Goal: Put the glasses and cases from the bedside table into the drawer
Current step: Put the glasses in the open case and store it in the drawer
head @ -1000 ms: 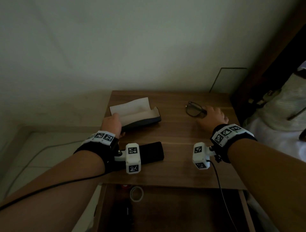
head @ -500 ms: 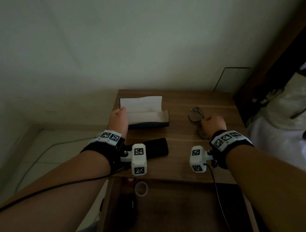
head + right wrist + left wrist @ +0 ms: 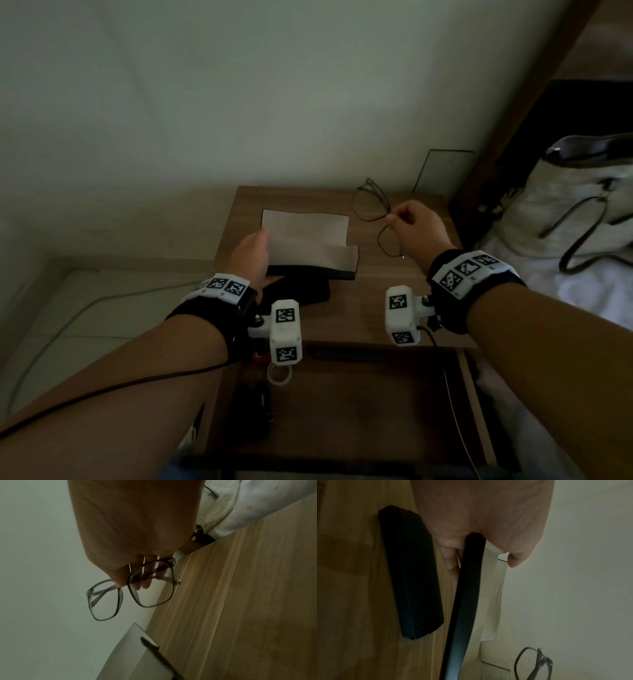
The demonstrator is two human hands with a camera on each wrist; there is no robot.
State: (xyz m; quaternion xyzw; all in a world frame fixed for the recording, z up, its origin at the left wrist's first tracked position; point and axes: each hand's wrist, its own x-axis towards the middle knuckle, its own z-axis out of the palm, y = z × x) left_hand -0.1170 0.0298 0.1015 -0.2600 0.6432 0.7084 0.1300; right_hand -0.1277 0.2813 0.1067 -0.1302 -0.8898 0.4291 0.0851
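Note:
An open glasses case [image 3: 310, 246], dark outside and pale inside, lies on the wooden bedside table [image 3: 359, 308]. My left hand [image 3: 251, 255] grips its left end, thumb on the pale lining and fingers under the dark shell [image 3: 467, 595]. My right hand [image 3: 412, 224] pinches a thin-framed pair of glasses [image 3: 375, 205] at the bridge and holds it above the table, right of the case; the folded temples show behind the lenses [image 3: 132, 592]. A closed black case [image 3: 301, 291] lies near the front edge, beside my left wrist [image 3: 411, 572].
Below the table front the drawer [image 3: 359, 411] stands open, with a white ring [image 3: 279, 375] and dark items at its left. A pale handbag [image 3: 565, 212] rests on the bed at the right. A wall lies behind, and floor with a cable to the left.
My right hand has lifted the glasses off the table top and turned them upright. My left hand has kept hold of the open case, whose flap now lies flatter.

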